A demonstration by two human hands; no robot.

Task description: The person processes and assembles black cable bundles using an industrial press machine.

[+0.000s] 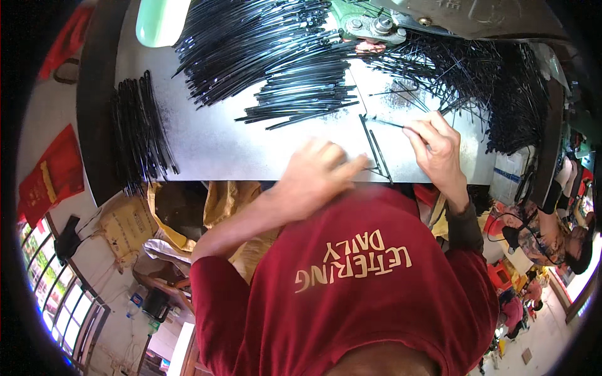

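Note:
My right hand (437, 149) is closed, its thumb and finger pinching the end of a thin black rod (387, 123) that points left over the pale worktop (213, 141). Blurred by motion, my left hand (321, 164) hovers near the table's front edge, so its fingers cannot be read clearly. Between the hands, a few loose black rods (376, 150) lie slanted near that edge, close to my left thumb. Beyond my left hand lies a neat stack of black rods (301, 97), with a larger stack of the same rods (251, 47) behind it.
A tangled heap of black rods (501, 88) covers the right side. A bundle of rods (141, 131) lies at the left edge. At the back stands a green machine with bolts (381, 26); a pale green object (161, 22) juts in nearby. Yellowish sacks (229, 200) sit below the table edge.

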